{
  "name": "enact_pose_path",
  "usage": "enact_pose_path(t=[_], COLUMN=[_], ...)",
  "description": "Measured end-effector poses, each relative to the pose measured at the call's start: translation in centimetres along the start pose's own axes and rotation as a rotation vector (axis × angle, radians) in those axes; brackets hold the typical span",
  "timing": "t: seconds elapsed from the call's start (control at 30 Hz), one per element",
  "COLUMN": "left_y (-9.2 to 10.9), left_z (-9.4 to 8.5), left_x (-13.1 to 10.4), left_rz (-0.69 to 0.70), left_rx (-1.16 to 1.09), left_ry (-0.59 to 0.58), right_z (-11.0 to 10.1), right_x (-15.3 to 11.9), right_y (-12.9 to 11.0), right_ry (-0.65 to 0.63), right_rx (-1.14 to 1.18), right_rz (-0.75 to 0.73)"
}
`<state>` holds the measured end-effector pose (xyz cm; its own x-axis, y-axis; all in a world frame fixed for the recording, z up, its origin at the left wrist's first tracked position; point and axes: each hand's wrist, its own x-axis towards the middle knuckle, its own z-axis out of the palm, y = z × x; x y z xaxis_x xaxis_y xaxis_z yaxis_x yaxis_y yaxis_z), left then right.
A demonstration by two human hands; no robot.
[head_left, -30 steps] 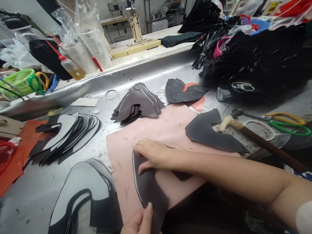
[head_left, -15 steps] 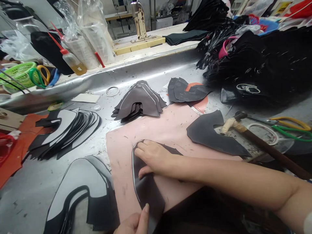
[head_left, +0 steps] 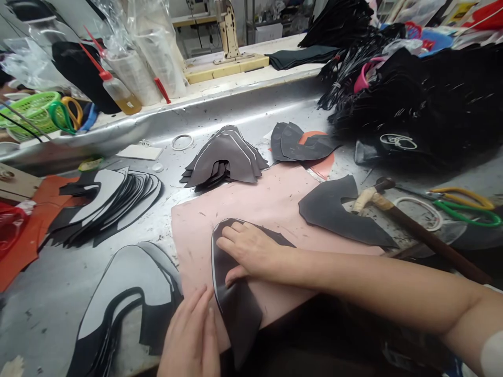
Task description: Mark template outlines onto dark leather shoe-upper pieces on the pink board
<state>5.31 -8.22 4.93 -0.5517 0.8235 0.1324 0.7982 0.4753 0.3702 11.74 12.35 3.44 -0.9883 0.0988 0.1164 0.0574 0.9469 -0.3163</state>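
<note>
A dark curved piece [head_left: 239, 309] with a pale line along its left edge lies on the pink sheet [head_left: 196, 230]. My right hand [head_left: 251, 251] rests on its upper part, fingers spread, pressing it down. At the piece's lower left edge is my left hand [head_left: 194, 330], its fingers stretched out, with nothing held in it. Left of my left hand lies a stack of white and black curved pieces [head_left: 129, 277]. Beyond the pink sheet sits a pile of dark arched pieces [head_left: 220, 154].
A hammer [head_left: 424, 230] lies at the right, beside a dark curved piece [head_left: 334, 209] and green and yellow scissors [head_left: 466, 204]. Another black and white stack [head_left: 129, 204] sits at the left. Black material [head_left: 432, 104] is heaped at the back right.
My left hand has moved up and left along the piece's edge, and its fingers have straightened. My right hand stays on the piece. The view has shifted slightly.
</note>
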Motion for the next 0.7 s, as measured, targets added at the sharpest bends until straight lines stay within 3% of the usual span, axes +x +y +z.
enact_pose_path(t=[0.07, 0.17, 0.27, 0.4, 0.57, 0.7], left_y=[-0.6, -1.2, -1.6, -1.7, -1.0, -0.3], left_z=[1.0, 1.8, 1.6, 1.3, 2.3, 2.9], left_x=[0.2, -0.1, -0.5, -1.0, -2.0, -2.2], left_rz=[0.093, 0.039, 0.063, 0.181, 0.292, 0.167], left_rx=[0.039, 0.078, 0.073, 0.064, 0.049, 0.001], left_ry=[0.025, 0.037, 0.041, 0.027, -0.083, -0.136], right_z=[-0.1, -0.6, -1.5, -1.7, -0.9, -1.6], right_x=[-0.3, -1.9, -4.5, -7.0, -6.3, -5.2], right_y=[-0.1, -0.3, -0.7, -1.1, -1.0, -1.6], right_ry=[-0.001, 0.008, 0.009, -0.095, -0.115, -0.187], right_rx=[0.016, 0.106, 0.243, 0.330, 0.311, 0.269], right_rz=[0.010, -0.013, -0.186, -0.347, -0.370, -0.394])
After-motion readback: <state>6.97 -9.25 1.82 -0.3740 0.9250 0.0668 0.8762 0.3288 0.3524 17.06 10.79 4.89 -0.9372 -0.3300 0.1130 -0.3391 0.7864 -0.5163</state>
